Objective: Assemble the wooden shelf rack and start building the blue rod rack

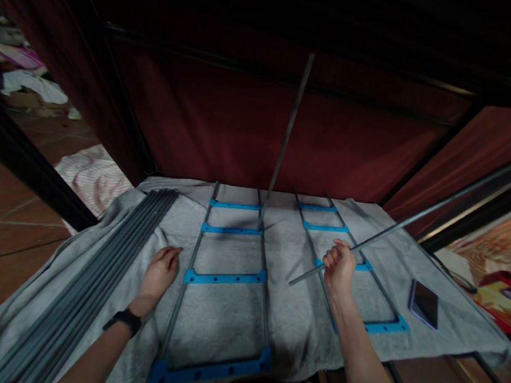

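My right hand (339, 268) is closed around a long grey rod (417, 217) that slants up to the right, its near end over the cloth. My left hand (161, 271) rests flat and open on the grey cloth (228, 313), just left of a ladder-like frame (226, 278) of grey rods joined by blue cross-pieces. A second such frame (326, 227) lies under my right hand. One grey rod (286, 138) stands upright from the left frame's far end.
A bundle of several grey rods (89, 284) lies along the cloth's left side. A dark phone (425, 303) lies on the cloth at the right. Dark red fabric walls (226, 118) and black frame bars enclose the back. Tiled floor lies at left.
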### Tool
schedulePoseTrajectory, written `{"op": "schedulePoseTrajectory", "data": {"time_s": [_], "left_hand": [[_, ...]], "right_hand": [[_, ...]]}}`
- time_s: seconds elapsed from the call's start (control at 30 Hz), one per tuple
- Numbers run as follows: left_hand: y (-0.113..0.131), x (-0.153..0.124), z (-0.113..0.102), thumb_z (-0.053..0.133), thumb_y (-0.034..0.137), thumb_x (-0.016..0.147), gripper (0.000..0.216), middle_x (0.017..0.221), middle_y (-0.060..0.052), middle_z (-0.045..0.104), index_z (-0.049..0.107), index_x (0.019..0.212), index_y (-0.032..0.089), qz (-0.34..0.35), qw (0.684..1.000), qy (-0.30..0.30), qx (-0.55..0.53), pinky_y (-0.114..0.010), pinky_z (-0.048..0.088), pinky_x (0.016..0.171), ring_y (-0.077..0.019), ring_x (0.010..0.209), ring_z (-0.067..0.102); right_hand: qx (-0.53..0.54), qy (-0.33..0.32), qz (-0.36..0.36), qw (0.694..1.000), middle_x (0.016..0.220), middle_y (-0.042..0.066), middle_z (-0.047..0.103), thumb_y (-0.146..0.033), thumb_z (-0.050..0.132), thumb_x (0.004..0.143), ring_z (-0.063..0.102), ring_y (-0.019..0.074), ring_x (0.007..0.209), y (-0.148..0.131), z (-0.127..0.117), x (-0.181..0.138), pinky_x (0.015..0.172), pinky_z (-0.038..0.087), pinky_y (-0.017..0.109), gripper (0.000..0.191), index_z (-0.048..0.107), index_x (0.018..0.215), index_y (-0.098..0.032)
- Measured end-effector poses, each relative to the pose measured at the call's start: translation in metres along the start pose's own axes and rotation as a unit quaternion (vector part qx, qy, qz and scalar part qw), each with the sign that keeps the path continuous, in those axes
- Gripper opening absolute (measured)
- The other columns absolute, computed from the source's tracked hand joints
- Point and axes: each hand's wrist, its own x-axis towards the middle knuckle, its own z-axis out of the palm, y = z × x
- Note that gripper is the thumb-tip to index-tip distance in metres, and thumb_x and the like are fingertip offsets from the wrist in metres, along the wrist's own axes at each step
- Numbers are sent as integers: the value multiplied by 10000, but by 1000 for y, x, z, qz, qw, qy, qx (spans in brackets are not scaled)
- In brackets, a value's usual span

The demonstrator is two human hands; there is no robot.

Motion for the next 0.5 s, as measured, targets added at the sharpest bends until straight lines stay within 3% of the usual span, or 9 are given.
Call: {"op": "schedulePoseTrajectory", "data": {"time_s": [0.17, 0.37, 0.5], "left_hand": [[4, -5, 8, 339, 375, 968, 509, 1395, -188, 594, 630, 1302, 123, 34, 992, -10, 120, -503, 390, 1124, -323, 1329, 516], [9, -10, 9, 330, 348, 978, 502, 1444, -164, 571, 593, 1360, 155, 30, 986, -14, 162, -518, 321, 1150, -323, 1370, 482], [10, -10, 11, 321, 336, 980, 508, 1456, -172, 556, 572, 1377, 141, 30, 985, -14, 170, -539, 292, 1162, -336, 1391, 453]], "right_hand": [[9, -18, -17, 1000, 454, -131, 202, -471, 595, 847, 158, 53, 364, 21, 44, 36, 354, 195, 193, 428, 335, 597, -242], [2, -52, -44, 998, 450, -118, 189, -476, 526, 868, 132, 58, 367, 51, 122, 84, 358, 178, 205, 489, 195, 589, -249], [-12, -60, -86, 994, 460, -109, 187, -478, 455, 884, 153, 68, 378, 76, 171, 110, 372, 193, 207, 448, 194, 600, -250]]}}
